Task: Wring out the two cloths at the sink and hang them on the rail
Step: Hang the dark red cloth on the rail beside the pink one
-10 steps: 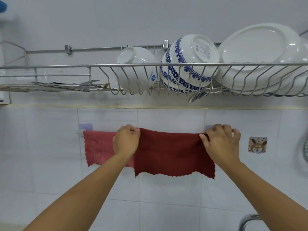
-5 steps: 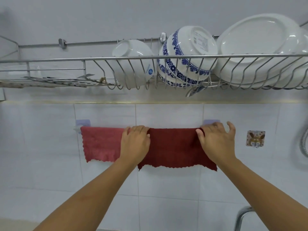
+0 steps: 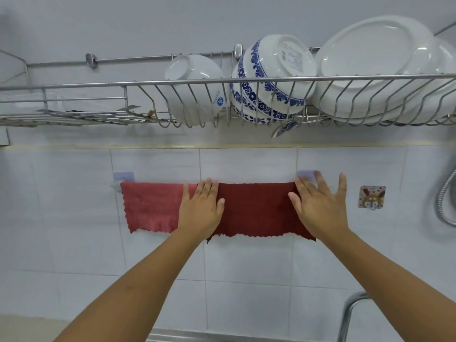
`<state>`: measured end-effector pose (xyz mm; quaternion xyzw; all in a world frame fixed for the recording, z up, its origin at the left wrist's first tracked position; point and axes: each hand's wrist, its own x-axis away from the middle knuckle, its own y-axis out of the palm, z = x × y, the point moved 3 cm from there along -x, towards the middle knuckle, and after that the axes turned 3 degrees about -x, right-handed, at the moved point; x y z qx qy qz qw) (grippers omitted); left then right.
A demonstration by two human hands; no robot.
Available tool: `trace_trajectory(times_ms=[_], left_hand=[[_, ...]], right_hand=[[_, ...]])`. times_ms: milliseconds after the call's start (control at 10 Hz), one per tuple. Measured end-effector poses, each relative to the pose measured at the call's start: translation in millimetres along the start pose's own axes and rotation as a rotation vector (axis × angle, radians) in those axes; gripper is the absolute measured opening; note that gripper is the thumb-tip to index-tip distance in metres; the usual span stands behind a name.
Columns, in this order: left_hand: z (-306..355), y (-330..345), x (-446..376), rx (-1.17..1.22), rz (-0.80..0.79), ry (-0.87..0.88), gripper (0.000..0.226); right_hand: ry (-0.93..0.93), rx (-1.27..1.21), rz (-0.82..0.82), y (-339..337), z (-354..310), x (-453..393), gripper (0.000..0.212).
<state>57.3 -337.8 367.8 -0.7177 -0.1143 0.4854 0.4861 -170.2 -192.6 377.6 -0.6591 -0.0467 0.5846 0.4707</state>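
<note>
Cloths (image 3: 256,211) on rail, left hand (image 3: 201,211), right hand (image 3: 319,208) flat on them

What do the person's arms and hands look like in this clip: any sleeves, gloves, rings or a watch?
Both forearms are bare as far as the frame shows, with no sleeve edge in view. The left hand and the right hand are ungloved. No ring shows on the fingers, and no watch or bracelet on either wrist. Nails look short and unpainted.
</note>
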Motion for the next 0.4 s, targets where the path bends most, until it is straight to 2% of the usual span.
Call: trace_trajectory(times_ms=[200, 300, 400], left_hand=[[-3.9, -21.3, -7.0, -0.026, -0.209, 0.066, 0.061], [-6.0, -27.8, 1.3, -0.001, -0.219, 0.064, 0.062], [-11.7, -32.0, 15.1, 0.011, -0.206, 0.022, 0.062]], right_hand=[[0.03, -0.052, -0.111, -11.5, -11.9, -8.4, 0.066], [0.051, -0.152, -0.195, -19.8, -11.5, -11.9, 0.063], [0.066, -0.212, -0.187, -30.9, -21.3, -5.5, 0.056]])
